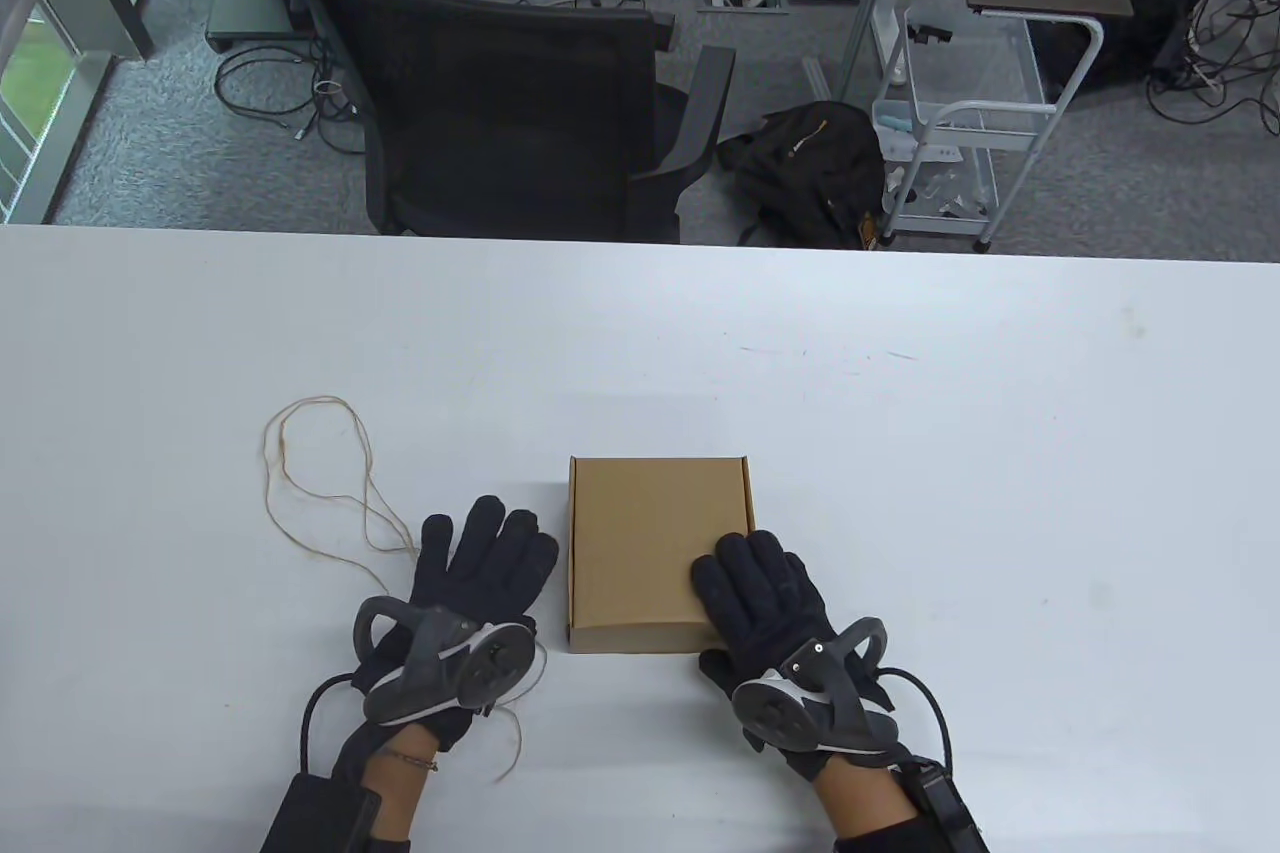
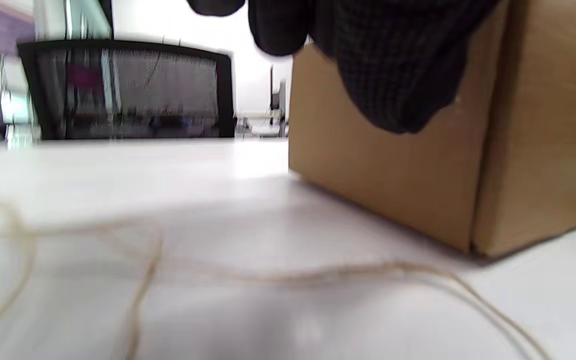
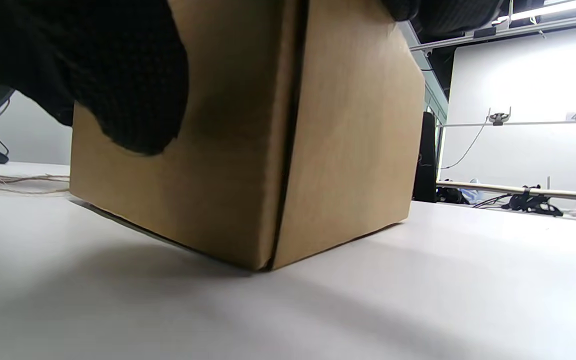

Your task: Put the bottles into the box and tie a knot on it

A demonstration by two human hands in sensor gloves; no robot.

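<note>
Sitting shut near the front of the surface (image 1: pixel 900 413): plain brown box (image 1: pixel 655 543), no writing, long axis running away. Right hand (image 1: pixel 765 603) resting flat on its near-right corner. Left hand (image 1: pixel 475 573) lying spread beside it, over string (image 1: pixel 320 493).

One cardboard box (image 1: pixel 655 548) is counted, shut, btwn the two hands. One length of string (image 1: pixel 330 493) is counted, looped to the left of the left hand (image 1: pixel 470 593) and run under it. Two gloved hands are counted: the left one, laid flat just beside the box, and the right hand (image 1: pixel 765 598), laid on the box's near right corner. Two trackers are counted, one per hand: the left tracker (image 1: pixel 445 663) and the right tracker (image 1: pixel 815 698). No. of bottles seen: zero in any view. Beyond the table, away from both hands, one office chair (image 1: pixel 520 113), one black backpack (image 1: pixel 810 168) and one white wire cart (image 1: pixel 965 123) are counted.
</note>
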